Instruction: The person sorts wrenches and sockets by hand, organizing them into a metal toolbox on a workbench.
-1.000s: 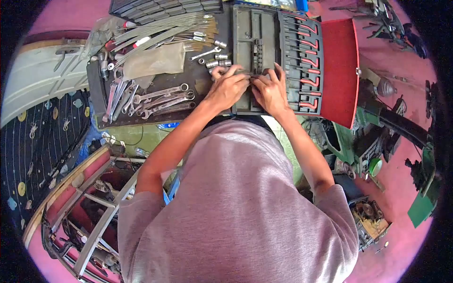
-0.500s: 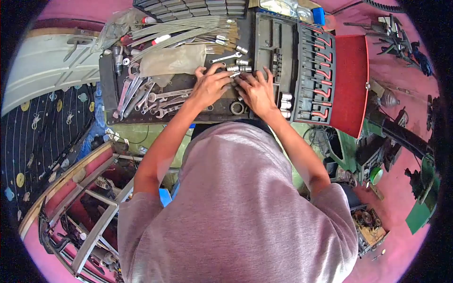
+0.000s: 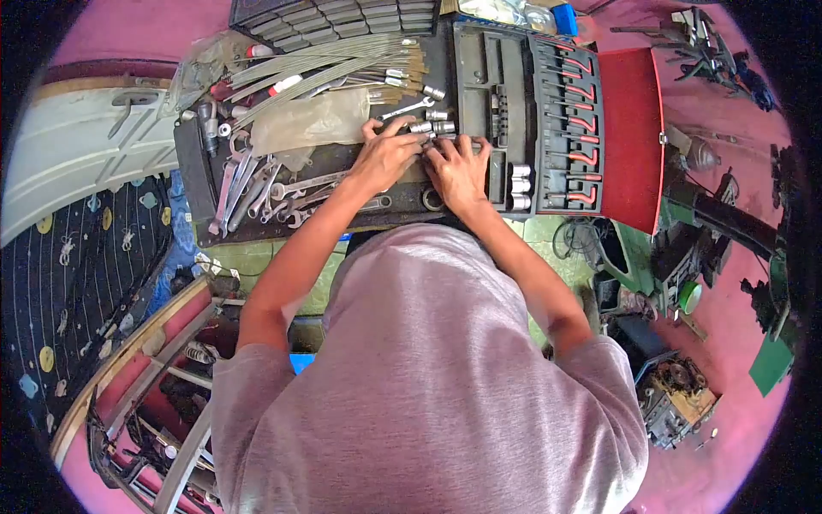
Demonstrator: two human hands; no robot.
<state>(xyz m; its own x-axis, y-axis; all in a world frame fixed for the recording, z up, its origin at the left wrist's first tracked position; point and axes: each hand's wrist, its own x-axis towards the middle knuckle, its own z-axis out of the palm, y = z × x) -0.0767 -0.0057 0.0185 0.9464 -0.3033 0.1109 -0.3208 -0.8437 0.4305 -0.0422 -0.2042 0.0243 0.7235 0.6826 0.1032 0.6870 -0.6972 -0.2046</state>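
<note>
My left hand reaches over the bench mat with its fingers bent at a group of chrome sockets. Close beside it, my right hand curls its fingers down onto the near side of the same group. The fingertips and part of the sockets hide each other. Another socket and a combination spanner lie just beyond the hands. A dark metal ring shows partly under my right wrist. More sockets stand in the toolbox tray to the right.
Several spanners lie at the left. Long metal rods and a plastic bag lie behind them. The open red toolbox holds red-handled tools at the right. A drawer organiser stands at the back.
The view has shifted slightly, moving the bench a little to the left. My right hand's fingers have drawn in closer over the sockets; my left hand stays almost in place.
</note>
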